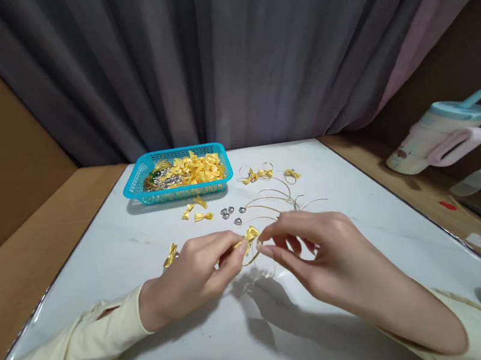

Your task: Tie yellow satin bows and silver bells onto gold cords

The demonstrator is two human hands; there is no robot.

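My left hand (210, 264) is closed in a pinch on a shiny yellow ribbon bow (252, 233), held above the white tabletop. Opposite it, my right hand (315, 247) pinches the end of a thin gold-coloured wire (251, 260) that curves just under the bow. Whether the wire passes through the bow is hidden by my fingers. Behind my hands lie several loose curved wires (270, 197) and several small silver heart-shaped beads (225, 213). Another yellow bow (171, 255) with a silver piece lies beyond my left hand, partly covered.
A blue plastic basket (179, 194) holds many yellow bows, silver beads and a bundle of wire. Loose bows (203, 216) lie before it. To its right are bows on wire rings (262, 173). A tumbler (439, 136) and a clear bottle (473, 181) stand at right.
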